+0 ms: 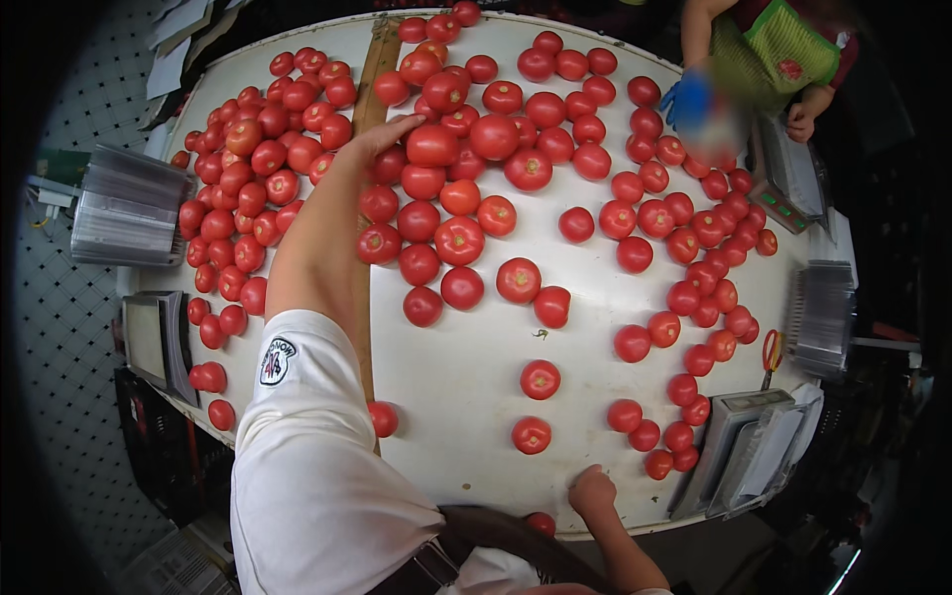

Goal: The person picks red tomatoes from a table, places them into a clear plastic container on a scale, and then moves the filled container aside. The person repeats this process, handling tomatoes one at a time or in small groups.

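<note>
My left hand [394,135] reaches far across the white table [454,357] against a dense cluster of red tomatoes [494,137]. It lies beside a large tomato [432,145], its fingers partly hidden, so its grip is unclear. My left forearm passes over a wooden strip [378,59] that divides the tabletop. By the near edge, my right hand [593,491] is curled, with nothing visible in it. A lone tomato [532,435] sits ahead of that hand, and another tomato [541,523] is at the table edge by my body.
More tomatoes [269,156] are heaped left of the strip, with others [699,277] along the right. Clear plastic container stacks [130,204] [820,316] flank the table. Scales [155,338] [732,446] and orange-handled scissors [772,353] lie near the edges. Another person's blue-gloved hand [688,100] is at the far right.
</note>
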